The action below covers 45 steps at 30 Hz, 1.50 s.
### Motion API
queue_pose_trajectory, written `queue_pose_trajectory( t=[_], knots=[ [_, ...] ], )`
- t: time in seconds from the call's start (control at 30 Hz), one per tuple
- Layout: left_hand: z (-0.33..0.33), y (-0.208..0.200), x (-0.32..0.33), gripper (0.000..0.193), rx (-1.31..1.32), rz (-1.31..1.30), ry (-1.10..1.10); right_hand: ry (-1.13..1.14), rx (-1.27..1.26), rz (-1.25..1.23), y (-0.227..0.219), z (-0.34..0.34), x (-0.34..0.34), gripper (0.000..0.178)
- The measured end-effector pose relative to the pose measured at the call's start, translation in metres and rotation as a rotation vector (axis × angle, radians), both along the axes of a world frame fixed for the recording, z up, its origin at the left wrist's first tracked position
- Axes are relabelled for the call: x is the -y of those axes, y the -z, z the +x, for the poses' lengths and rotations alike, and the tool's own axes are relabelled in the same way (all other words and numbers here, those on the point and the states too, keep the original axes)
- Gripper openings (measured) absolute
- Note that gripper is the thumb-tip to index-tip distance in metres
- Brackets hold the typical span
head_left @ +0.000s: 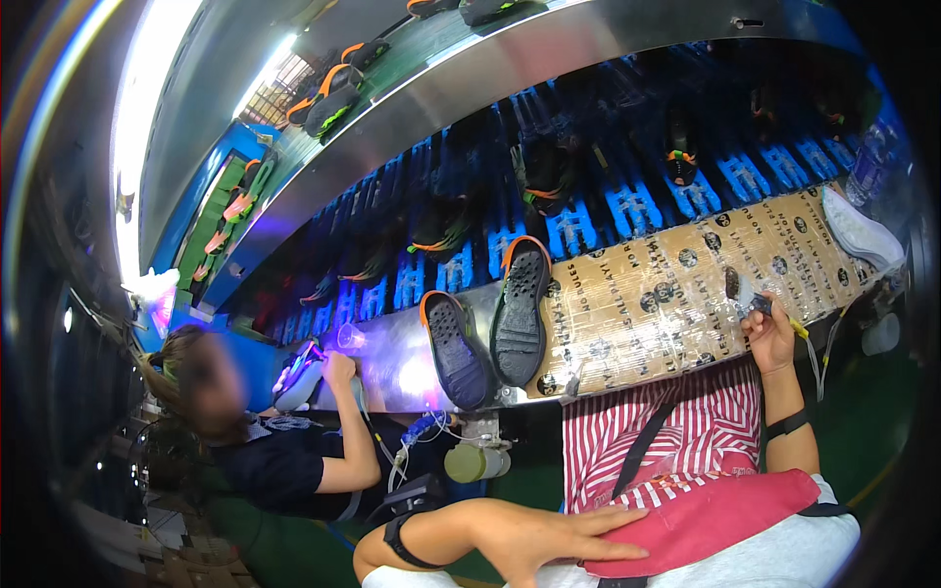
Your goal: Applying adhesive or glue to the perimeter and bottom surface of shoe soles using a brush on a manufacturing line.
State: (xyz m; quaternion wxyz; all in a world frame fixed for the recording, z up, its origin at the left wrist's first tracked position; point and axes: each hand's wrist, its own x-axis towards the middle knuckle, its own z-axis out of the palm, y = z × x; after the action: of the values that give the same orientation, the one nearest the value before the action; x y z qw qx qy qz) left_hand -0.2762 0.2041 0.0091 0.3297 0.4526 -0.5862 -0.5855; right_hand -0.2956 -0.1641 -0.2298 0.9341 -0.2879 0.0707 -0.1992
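Note:
My right hand (769,341), raised over the right part of the bench's front edge, is closed around a brush (747,296) with a dark tip and a yellow fitting at its lower end. A thin tube hangs from that fitting. Against my red apron (720,519) lies my left hand (554,541), fingers stretched out, holding nothing. Two dark shoe bottoms with orange edges face up on the bench left of the brush: one nearer the middle (521,318), the other beside it (457,358). At the far right a white shoe sole (863,233) rests on the cardboard.
Printed cardboard (637,328) under clear film covers the right part of the metal bench (392,377). Behind it runs a rack with blue holders (632,208) and dark shoes; a conveyor (392,78) passes above. At left a co-worker (284,451) handles a shoe (299,380) under purple light.

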Motion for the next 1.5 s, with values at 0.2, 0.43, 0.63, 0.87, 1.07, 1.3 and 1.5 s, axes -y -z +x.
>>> queue_pose_trajectory(
  t=[0.2,0.43,0.63,0.87,1.07,1.3,1.5],
  knots=[
    [-0.013,-0.027,-0.015,0.102,0.133,0.075,-0.153,0.007,-0.009,0.004,-0.005,0.004,0.000,0.028],
    [-0.014,-0.038,-0.002,0.081,0.403,-0.142,-0.141,0.029,-0.015,0.005,-0.005,0.006,0.003,0.028],
    [-0.013,-0.041,0.001,0.060,0.548,-0.381,-0.103,0.039,-0.051,-0.007,-0.007,0.002,0.000,0.027],
    [-0.005,-0.048,-0.014,0.041,0.560,-0.379,-0.418,0.023,-0.051,0.011,-0.007,0.001,0.000,0.027],
    [0.028,-0.015,-0.065,0.041,0.950,-0.472,-0.977,0.027,-0.057,-0.007,-0.010,0.003,0.000,0.026],
    [0.155,-0.027,-0.136,0.050,0.710,-0.381,-2.138,0.011,-0.061,-0.005,-0.006,0.005,0.000,0.026],
    [0.295,-0.066,-0.211,0.057,1.000,-0.284,-2.415,0.034,-0.146,-0.024,-0.010,0.009,-0.003,0.025]
  ],
)
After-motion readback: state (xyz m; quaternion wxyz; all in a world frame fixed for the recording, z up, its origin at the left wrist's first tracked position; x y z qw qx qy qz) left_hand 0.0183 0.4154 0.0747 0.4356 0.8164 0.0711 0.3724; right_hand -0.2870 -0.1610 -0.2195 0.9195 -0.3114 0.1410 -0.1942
